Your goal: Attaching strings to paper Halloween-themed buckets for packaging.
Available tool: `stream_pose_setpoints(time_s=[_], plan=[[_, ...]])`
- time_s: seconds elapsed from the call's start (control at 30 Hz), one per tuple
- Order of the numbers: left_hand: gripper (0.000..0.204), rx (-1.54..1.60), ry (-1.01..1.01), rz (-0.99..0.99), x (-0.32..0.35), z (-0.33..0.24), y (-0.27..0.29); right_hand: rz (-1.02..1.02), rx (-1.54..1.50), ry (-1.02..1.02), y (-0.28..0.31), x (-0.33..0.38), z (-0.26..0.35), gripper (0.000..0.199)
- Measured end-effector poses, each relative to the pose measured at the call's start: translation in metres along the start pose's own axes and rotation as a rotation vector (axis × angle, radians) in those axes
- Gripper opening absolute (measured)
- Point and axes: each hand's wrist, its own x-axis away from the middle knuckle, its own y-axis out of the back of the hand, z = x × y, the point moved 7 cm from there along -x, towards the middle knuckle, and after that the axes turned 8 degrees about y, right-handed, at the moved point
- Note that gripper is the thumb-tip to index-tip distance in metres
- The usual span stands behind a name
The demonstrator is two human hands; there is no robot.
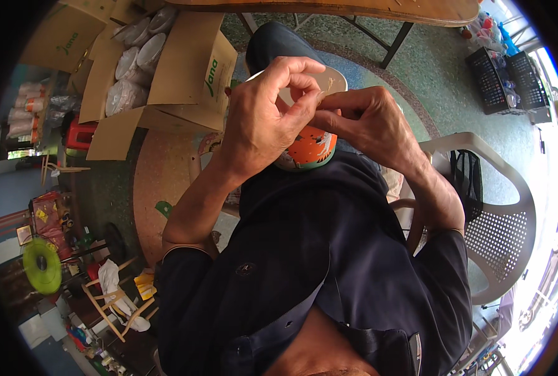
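In my lap, between my thighs and belly, stands an orange cup with a printed pattern, a green lower band and a pale inside. My left hand is raised over its near left side, thumb and index finger pinched together. From the right, my right hand meets it with fingers also closed, and the fingertips of both hands almost touch. What they pinch is too small and too covered to name. A thin straw-coloured strand shows against the cup's pale inner wall just beyond the fingers.
At the far left an open cardboard box holds several bagged stacks of pale bowls. A wooden table spans the far side. Black crates stand far right, and a plastic chair is beside my right arm.
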Motion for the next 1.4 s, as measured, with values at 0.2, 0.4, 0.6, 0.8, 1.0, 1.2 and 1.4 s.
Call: stream_pose_setpoints(time_s=[0.2, 0.4, 0.6, 0.8, 1.0, 1.2, 1.4], plan=[[0.034, -0.047, -0.082, 0.015, 0.002, -0.002, -0.003, 0.143, -0.24, -0.058, 0.0, -0.007, -0.004, 0.025], [0.034, 0.072, -0.026, 0.039, -0.001, 0.006, -0.002, 0.132, -0.321, -0.151, -0.003, -0.011, -0.02, 0.023], [0.04, 0.36, 0.316, 0.4, -0.001, 0.033, 0.001, 0.009, -0.367, -0.047, -0.004, -0.012, -0.017, 0.022], [0.034, 0.332, 0.452, 0.424, -0.004, 0.04, 0.003, -0.058, -0.302, 0.005, -0.004, -0.01, -0.006, 0.022], [0.028, 0.238, 0.442, 0.416, -0.004, 0.044, 0.002, -0.195, -0.237, 0.09, 0.003, -0.008, -0.007, 0.022], [0.014, 0.285, 0.389, 0.317, -0.006, 0.038, 0.005, -0.029, -0.221, 0.054, 0.006, -0.017, -0.013, 0.026], [0.012, 0.264, 0.304, 0.207, -0.009, 0.032, 0.009, 0.114, -0.26, -0.028, -0.003, -0.011, -0.008, 0.03]])
